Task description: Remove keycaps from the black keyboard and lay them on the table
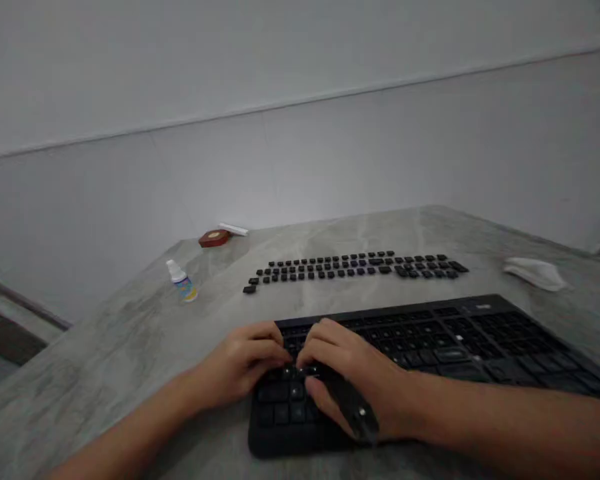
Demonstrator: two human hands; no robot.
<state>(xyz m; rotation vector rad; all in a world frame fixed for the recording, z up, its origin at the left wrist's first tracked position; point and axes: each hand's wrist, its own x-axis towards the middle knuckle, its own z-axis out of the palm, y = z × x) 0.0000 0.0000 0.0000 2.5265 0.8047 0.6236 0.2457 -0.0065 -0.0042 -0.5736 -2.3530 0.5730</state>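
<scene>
A black keyboard (310,437) lies on the grey marbled table, with many of its keycaps off and some still on at the near left. My right hand (350,360) is closed around a slim black-handled tool (347,403), whose tip points at the keyboard's left part. Close beside it, my left hand (247,360) has its fingertips pinched together at the keys on the left edge; whatever they grip is hidden. Beyond the keyboard, loose black keycaps (330,267) are laid out in rows.
A small white spray bottle (183,281) with a blue and yellow label stands to the left. Toward the back are a dark red box (214,238) and a thin white object (234,229). A white cloth or tissue (535,272) lies right. The wall (300,167) borders the table's far edge.
</scene>
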